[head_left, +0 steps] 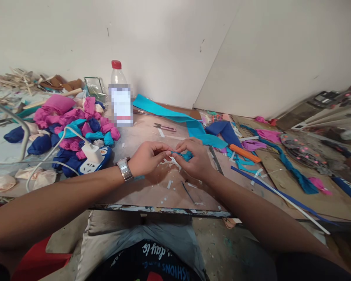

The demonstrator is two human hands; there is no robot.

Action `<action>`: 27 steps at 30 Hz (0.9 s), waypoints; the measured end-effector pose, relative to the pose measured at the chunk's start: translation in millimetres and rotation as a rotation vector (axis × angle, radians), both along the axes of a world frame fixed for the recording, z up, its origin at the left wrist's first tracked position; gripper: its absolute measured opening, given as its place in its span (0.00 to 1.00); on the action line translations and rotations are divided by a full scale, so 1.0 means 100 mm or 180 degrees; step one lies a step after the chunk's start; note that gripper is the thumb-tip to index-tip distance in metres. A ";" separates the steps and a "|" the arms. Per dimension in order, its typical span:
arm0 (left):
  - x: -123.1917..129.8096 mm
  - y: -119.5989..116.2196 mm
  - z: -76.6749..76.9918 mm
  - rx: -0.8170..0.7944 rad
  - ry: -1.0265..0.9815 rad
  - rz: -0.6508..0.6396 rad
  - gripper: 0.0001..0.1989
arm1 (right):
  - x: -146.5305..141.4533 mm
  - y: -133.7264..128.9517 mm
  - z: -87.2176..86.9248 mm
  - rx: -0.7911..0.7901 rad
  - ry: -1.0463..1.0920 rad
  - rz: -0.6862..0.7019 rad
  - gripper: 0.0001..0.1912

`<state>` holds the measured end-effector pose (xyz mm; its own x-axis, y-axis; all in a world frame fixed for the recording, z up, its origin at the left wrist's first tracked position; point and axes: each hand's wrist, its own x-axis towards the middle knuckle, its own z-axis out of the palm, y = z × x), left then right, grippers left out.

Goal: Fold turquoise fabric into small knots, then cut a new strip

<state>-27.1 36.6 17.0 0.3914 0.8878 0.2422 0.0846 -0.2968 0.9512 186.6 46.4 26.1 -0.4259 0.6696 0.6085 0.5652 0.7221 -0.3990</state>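
Note:
Over the middle of the worktable, my left hand [150, 156] and my right hand [193, 156] meet fingertip to fingertip. A small piece of turquoise fabric [186, 155] is pinched between them, mostly covered by the right fingers. My left thumb and forefinger close on its left end. A watch is on my left wrist. Just beyond the hands lie pink-handled thread snips [165, 127]. A long turquoise fabric strip [166, 110] runs from behind them down toward my right hand. White scraps [169, 184] lie on the table below the hands.
At left are a pile of pink, blue and turquoise fabric bundles [67, 113] and a power strip [103, 156] with a white charger and cables. A red-capped bottle [117, 74] stands behind. An orange-handled tool [245, 153], a white stick [292, 203] and fabric scraps lie right.

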 end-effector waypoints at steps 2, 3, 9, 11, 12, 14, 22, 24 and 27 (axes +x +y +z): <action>0.00 -0.01 0.01 0.0022 0.0014 -0.0016 0.13 | 0.00 0.00 0.00 -0.0010 0.0005 -0.0023 0.09; 0.00 -0.01 0.01 0.0015 0.0004 -0.0030 0.13 | 0.01 0.00 -0.01 -0.0029 0.0005 -0.0038 0.09; -0.01 0.01 -0.01 -0.0068 -0.0074 -0.0029 0.14 | 0.01 0.00 -0.02 -0.0155 0.0053 -0.0031 0.08; -0.01 0.02 -0.01 -0.0080 -0.0079 0.0015 0.13 | 0.00 -0.01 -0.01 -0.0154 0.0081 -0.0033 0.09; -0.01 0.02 0.00 -0.0094 -0.0078 0.0035 0.13 | -0.01 -0.01 0.01 -0.0134 0.0095 -0.0028 0.09; -0.01 0.02 0.00 -0.0123 -0.0071 0.0063 0.13 | -0.02 -0.03 0.03 -0.0066 0.0095 -0.0002 0.09; -0.01 0.02 -0.02 -0.0423 -0.0088 -0.0170 0.17 | -0.02 -0.04 0.05 0.0046 0.0003 0.0075 0.11; -0.02 0.02 -0.02 -0.0457 -0.0126 -0.0207 0.17 | -0.02 -0.04 0.05 0.0042 0.0012 0.0064 0.10; -0.02 0.02 -0.01 -0.0495 -0.0163 -0.0277 0.17 | -0.02 -0.04 0.04 0.0041 0.0009 0.0064 0.08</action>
